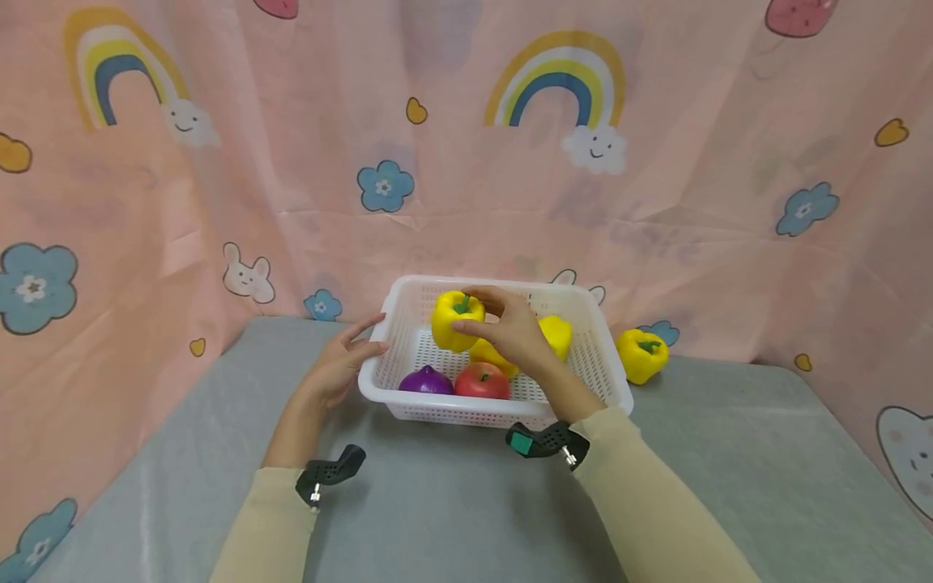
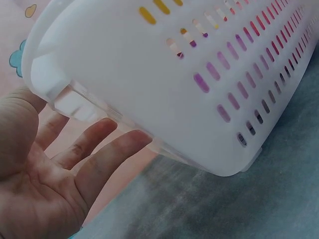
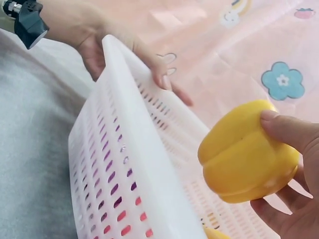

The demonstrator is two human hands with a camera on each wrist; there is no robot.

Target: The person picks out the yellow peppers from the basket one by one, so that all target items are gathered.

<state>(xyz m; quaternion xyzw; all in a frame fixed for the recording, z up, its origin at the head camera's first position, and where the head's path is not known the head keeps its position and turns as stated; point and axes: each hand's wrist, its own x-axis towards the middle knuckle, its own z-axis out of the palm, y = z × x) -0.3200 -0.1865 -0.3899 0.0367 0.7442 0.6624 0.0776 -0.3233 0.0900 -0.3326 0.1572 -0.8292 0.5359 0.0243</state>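
Note:
My right hand point(image 1: 513, 328) holds a yellow bell pepper point(image 1: 450, 322) above the inside of a white plastic basket point(image 1: 459, 409). Thumb and fingers grip its sides; its green stem faces up in the head view. The right wrist view shows the pepper point(image 3: 244, 154) higher than the basket wall. On the basket's left end, my left hand point(image 1: 338, 360) grips the rim, fingers under its outer side in the left wrist view. Inside the basket lie a purple onion point(image 1: 426, 380), a red apple point(image 1: 483, 380) and yellow produce point(image 1: 557, 334), partly hidden by my right hand.
Another yellow bell pepper point(image 1: 642, 356) stands on the grey tabletop point(image 1: 430, 502), just outside the basket's right end. Behind the table hangs a pink cloth point(image 1: 466, 235) printed with rainbows, flowers and rabbits.

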